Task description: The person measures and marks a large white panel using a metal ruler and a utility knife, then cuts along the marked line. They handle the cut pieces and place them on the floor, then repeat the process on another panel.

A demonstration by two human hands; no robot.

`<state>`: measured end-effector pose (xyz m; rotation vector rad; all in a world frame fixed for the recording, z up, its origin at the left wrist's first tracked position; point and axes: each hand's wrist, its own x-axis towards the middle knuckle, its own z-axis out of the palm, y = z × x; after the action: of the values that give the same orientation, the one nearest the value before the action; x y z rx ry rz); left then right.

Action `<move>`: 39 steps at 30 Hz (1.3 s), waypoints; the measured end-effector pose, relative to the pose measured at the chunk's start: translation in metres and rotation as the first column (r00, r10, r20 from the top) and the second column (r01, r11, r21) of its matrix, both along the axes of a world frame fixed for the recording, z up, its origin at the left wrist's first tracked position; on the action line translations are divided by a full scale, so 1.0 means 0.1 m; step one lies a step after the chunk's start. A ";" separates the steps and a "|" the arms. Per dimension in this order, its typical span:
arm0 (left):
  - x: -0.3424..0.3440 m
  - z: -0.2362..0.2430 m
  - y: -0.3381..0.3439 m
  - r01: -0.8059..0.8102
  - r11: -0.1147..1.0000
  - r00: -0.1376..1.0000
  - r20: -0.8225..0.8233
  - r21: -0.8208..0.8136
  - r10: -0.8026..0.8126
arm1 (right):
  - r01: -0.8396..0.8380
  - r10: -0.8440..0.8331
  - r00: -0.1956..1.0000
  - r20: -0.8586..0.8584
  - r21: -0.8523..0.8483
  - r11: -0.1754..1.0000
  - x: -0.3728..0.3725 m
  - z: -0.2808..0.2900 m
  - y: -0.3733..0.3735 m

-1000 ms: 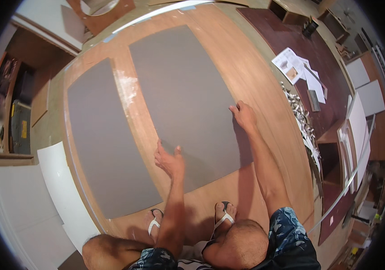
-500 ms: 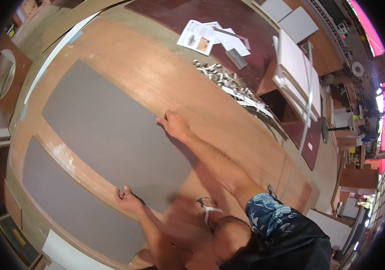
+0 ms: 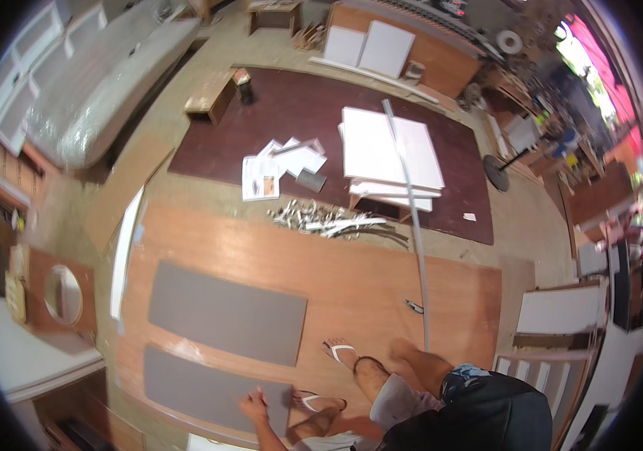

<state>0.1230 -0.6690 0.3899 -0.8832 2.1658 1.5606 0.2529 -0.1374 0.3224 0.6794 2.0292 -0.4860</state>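
My left hand (image 3: 255, 406) is over the nearer grey panel (image 3: 209, 379), fingers loosely bent and apart, with nothing seen in them. Whether it touches the panel I cannot tell. Beyond it a second grey panel (image 3: 224, 312) lies flat on a large wood-coloured sheet (image 3: 374, 278). My right hand (image 3: 403, 350) is blurred in front of me above the bare sheet, and its fingers do not show clearly. Closest to it are the lower end of a long metal strip (image 3: 418, 278) and a small dark-handled tool (image 3: 414, 306). My sandalled feet (image 3: 340, 352) stand at the panels' right ends.
Metal scraps (image 3: 314, 218) lie along the sheet's far edge. Beyond, a dark red board (image 3: 321, 105) bears papers (image 3: 261, 177), a grey block (image 3: 311, 180) and stacked white panels (image 3: 389, 150). A fan (image 3: 496, 173) stands right; a board with a round hole (image 3: 62, 293), left.
My view has risen and shifted, showing more of the floor. Both hands have left the farther grey panel's edges; the left is over the nearer panel, the right is drawn back.
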 end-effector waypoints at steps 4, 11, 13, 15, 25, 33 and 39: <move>0.38 1.09 0.05 0.356 0.895 0.934 0.123 -0.270 -0.335 | 0.184 -0.180 0.982 0.051 -0.077 0.980 1.24 1.26 0.42; 0.28 2.40 0.76 0.559 0.828 0.816 0.204 -0.040 -0.541 | 0.067 -0.136 0.967 -0.217 -0.300 0.952 2.00 1.82 0.41; -0.02 2.70 0.89 0.540 0.822 0.830 0.048 0.182 -0.556 | 0.469 -0.565 0.774 -0.286 -0.341 0.815 1.61 2.61 0.34; -0.44 2.82 1.10 0.679 0.704 0.721 -0.011 0.209 -0.693 | 0.543 -0.679 0.610 -0.408 -0.409 0.733 1.56 2.52 0.42; -2.09 3.35 2.63 0.692 0.708 0.717 -0.014 0.140 -0.697 | 0.838 -0.923 0.301 -0.238 -0.396 0.375 0.35 3.02 1.17; -2.77 2.63 2.51 0.630 0.712 0.656 0.278 0.310 -0.702 | 0.878 -0.908 0.414 -0.070 -0.231 0.418 -0.19 2.74 1.67; -3.96 2.29 1.95 0.549 0.790 0.729 0.305 0.274 -0.613 | 0.787 -0.809 0.588 -0.016 -0.220 0.577 -1.98 2.85 1.94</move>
<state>-0.2728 -0.4741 0.6192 -0.3406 1.7535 1.1115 0.0545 0.0567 0.6077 1.4911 1.6306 -1.2614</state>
